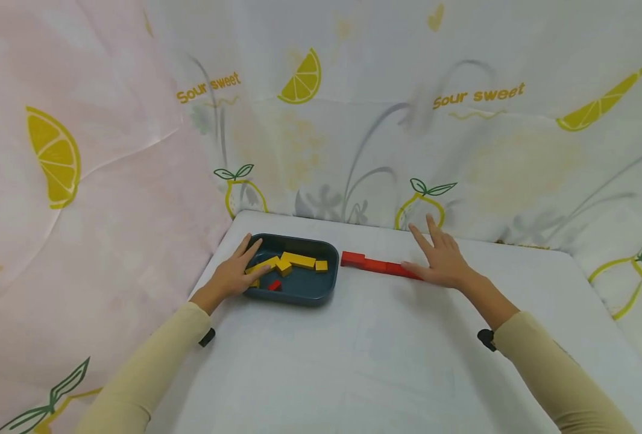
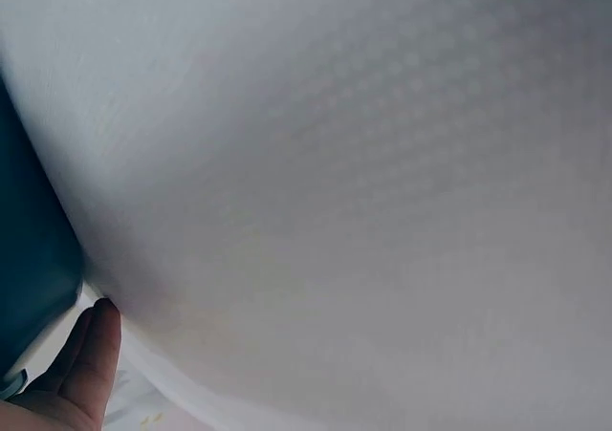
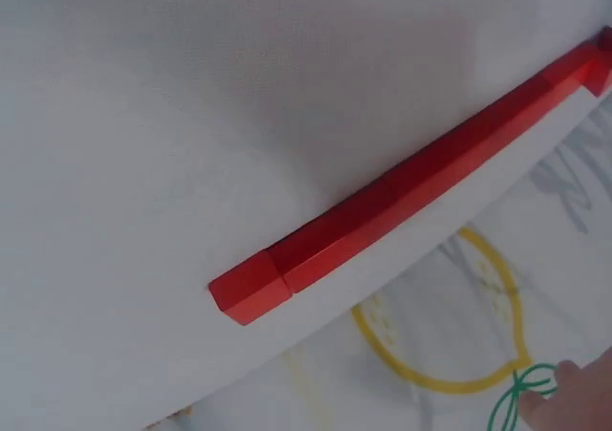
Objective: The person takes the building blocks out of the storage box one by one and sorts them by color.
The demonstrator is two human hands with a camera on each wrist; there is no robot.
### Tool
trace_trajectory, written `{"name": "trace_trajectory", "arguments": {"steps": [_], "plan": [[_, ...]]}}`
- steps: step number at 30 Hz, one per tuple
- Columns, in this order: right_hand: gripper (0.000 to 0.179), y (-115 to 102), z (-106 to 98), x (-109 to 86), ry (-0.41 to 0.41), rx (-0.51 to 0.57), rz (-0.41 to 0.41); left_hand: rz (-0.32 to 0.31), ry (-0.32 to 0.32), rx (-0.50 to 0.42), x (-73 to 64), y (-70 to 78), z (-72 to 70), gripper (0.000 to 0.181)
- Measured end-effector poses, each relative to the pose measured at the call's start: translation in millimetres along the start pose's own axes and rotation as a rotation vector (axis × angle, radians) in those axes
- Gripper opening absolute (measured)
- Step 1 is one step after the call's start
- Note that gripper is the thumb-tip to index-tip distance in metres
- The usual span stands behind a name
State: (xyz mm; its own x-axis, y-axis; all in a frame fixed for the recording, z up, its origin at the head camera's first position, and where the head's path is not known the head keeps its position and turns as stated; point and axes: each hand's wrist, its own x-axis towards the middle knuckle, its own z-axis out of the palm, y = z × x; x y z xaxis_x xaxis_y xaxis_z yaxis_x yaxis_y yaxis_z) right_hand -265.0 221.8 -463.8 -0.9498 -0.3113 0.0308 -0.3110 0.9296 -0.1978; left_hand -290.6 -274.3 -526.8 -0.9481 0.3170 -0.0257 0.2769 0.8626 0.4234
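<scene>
At the left end of a dark blue tray [image 1: 310, 294], my left hand [image 1: 232, 275] lies with its fingers extended along the edge and its thumb over the inside. Its fingers [image 2: 94, 355] appear beside the tray's outer wall in the left wrist view. Inside are several yellow blocks [image 1: 299, 260] and a small red block [image 1: 275, 286]. To the right, a row of red blocks [image 1: 376, 266] lies end to end on the table, its left end block standing higher. My right hand [image 1: 444, 260] hovers with spread fingers over the row's right end, partly hiding it, and holds nothing.
The white tabletop [image 1: 321, 367] carries the tray and the red row near its back edge. A lemon-printed cloth [image 1: 353, 138] hangs right behind the table, and a pinkish cloth [image 1: 131, 241] borders the left side.
</scene>
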Motion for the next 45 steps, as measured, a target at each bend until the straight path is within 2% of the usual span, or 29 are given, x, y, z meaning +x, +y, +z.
{"name": "trace_trajectory", "arguments": {"steps": [8, 19, 26, 34, 39, 45], "plan": [[0.083, -25.0, 1.1, 4.5, 0.041, -0.098, -0.15, 0.006, -0.023, 0.049, 0.1, 1.0, -1.9, 0.082], [0.08, -57.9, 12.1, 16.1, 0.037, -0.096, -0.236, 0.007, -0.014, 0.077, -3.6, 0.5, 0.3, 0.081], [0.078, -84.3, 20.9, 27.0, 0.026, -0.109, -0.308, 0.003, -0.008, 0.045, -3.1, 1.5, 0.3, 0.082], [0.077, -121.9, 42.5, 41.5, 0.049, 0.018, -0.397, -0.008, -0.008, 0.029, -4.6, 3.1, 3.3, 0.08], [0.078, -140.8, 56.9, 47.0, 0.045, -0.004, -0.436, -0.001, -0.001, 0.023, -6.1, 2.6, 7.4, 0.08], [0.076, -171.4, 70.9, 65.1, 0.049, 0.025, -0.474, -0.015, 0.022, 0.023, -5.2, 1.2, 4.7, 0.078]]}}
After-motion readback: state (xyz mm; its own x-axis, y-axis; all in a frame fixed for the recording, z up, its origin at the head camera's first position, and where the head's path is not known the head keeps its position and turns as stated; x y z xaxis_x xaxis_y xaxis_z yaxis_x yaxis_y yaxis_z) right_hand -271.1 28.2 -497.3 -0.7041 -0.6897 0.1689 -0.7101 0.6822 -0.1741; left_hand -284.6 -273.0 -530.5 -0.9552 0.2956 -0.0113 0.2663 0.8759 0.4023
